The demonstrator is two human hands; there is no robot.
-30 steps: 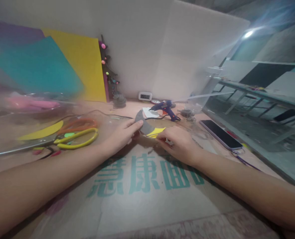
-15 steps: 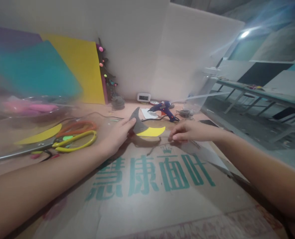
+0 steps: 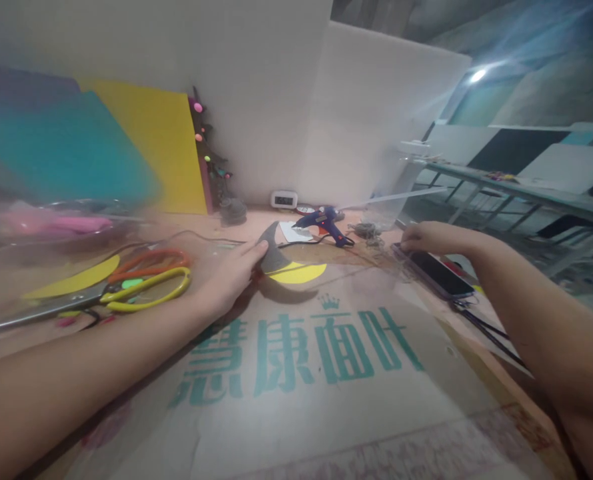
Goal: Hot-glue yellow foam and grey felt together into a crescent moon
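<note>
My left hand (image 3: 239,263) pinches the left edge of a crescent-shaped cutout, grey felt (image 3: 272,252) on its upper left and bright yellow (image 3: 300,273) along its lower right. The crescent is held just above a printed sheet (image 3: 296,427) with green characters, and casts a shadow on it. Off to the right, my right hand (image 3: 429,237) has its fingers bent down and together at the far end of a dark phone (image 3: 441,272). Its fingertips are partly hidden, and what they hold, if anything, does not show.
A blue glue gun (image 3: 324,221) lies beyond the crescent, near a small white clock (image 3: 284,199). Large scissors (image 3: 146,287) with yellow and orange handles lie at left beside a yellow leaf-shaped piece (image 3: 76,277). Coloured sheets (image 3: 171,153) lean against the white board (image 3: 266,100).
My right hand has moved right, from beside the crescent to the phone, which now shows. The thin dark strip near the crescent has gone from its earlier place. My left hand keeps its hold.
</note>
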